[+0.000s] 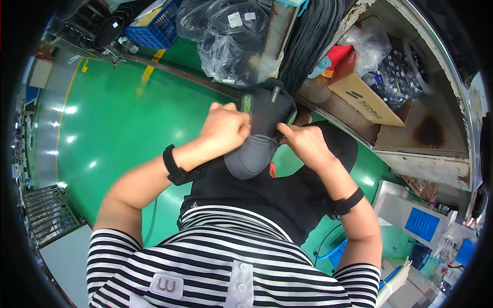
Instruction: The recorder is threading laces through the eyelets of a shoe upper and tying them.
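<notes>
A dark knee pad point(250, 154) with a smooth grey cap, black fabric and small green patches lies over my thigh, in front of my body. My left hand point(224, 126) is closed on its left edge, the knuckles turned up and the fingertips hidden. On the opposite edge, my right hand point(306, 142) pinches the black fabric between thumb and bent fingers. The fabric's far end reaches up to a bundle of long black strips point(314, 41). A black band circles each of my forearms.
Clear plastic bags with dark contents point(226, 51) lie beyond the pad, beside a rusty metal post point(279, 33). At right, a worn shelf bears an open cardboard box point(359, 97) and bagged small parts point(398, 74). A blue crate point(154, 28) stands far left.
</notes>
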`<move>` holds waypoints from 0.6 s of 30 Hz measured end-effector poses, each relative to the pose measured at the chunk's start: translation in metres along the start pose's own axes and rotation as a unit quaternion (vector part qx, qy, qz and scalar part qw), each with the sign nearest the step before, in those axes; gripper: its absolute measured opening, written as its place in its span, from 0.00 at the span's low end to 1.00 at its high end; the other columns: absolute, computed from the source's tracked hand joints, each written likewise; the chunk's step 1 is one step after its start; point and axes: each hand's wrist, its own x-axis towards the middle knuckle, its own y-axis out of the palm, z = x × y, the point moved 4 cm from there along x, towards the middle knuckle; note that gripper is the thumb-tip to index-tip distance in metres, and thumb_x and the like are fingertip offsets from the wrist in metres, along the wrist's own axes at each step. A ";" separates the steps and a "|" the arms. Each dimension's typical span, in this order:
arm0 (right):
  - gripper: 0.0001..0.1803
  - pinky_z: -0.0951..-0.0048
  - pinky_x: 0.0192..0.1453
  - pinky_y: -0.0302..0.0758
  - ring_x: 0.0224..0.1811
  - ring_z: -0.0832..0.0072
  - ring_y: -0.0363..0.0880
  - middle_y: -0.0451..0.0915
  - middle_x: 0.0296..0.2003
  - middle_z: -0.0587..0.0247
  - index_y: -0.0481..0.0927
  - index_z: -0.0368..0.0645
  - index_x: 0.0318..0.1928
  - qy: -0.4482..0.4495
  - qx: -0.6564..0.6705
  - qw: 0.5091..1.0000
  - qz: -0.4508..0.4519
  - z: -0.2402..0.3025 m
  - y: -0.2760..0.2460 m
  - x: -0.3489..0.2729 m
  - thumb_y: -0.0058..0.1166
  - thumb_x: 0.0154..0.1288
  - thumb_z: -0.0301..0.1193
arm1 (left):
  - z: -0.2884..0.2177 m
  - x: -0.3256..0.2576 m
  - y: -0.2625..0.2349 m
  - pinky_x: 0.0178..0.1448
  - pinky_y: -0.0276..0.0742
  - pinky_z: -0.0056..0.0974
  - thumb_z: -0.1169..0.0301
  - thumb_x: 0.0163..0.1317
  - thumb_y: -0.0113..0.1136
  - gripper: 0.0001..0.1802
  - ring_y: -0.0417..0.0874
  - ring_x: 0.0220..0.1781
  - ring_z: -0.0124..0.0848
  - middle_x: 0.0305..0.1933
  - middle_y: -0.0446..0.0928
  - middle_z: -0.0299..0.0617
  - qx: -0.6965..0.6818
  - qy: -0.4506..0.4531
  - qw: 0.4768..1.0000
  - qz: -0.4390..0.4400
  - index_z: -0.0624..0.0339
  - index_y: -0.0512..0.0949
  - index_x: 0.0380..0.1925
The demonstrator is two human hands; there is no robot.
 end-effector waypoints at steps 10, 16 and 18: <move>0.04 0.67 0.47 0.64 0.43 0.74 0.71 0.71 0.29 0.72 0.78 0.50 0.28 -0.096 -0.088 0.991 -0.043 0.000 -0.009 0.025 0.56 0.51 0.34 | -0.013 0.018 -0.026 0.51 0.65 0.42 0.68 0.48 0.62 0.06 0.73 0.52 0.34 0.41 0.73 0.34 0.203 0.308 0.929 0.018 0.53 0.78 0.28; 0.06 0.65 0.44 0.63 0.42 0.70 0.71 0.75 0.29 0.72 0.84 0.49 0.26 0.028 0.022 0.989 0.142 -0.011 0.008 0.035 0.60 0.55 0.36 | 0.016 0.052 -0.015 0.46 0.64 0.39 0.63 0.45 0.68 0.08 0.71 0.42 0.33 0.27 0.71 0.32 0.054 0.255 0.931 0.256 0.54 0.83 0.19; 0.06 0.64 0.44 0.63 0.41 0.68 0.71 0.77 0.30 0.72 0.86 0.49 0.26 0.053 0.037 0.996 0.069 -0.012 0.010 0.035 0.62 0.56 0.35 | 0.020 0.055 -0.010 0.45 0.64 0.41 0.65 0.48 0.67 0.06 0.71 0.42 0.34 0.27 0.71 0.32 -0.033 0.206 0.948 0.241 0.53 0.83 0.19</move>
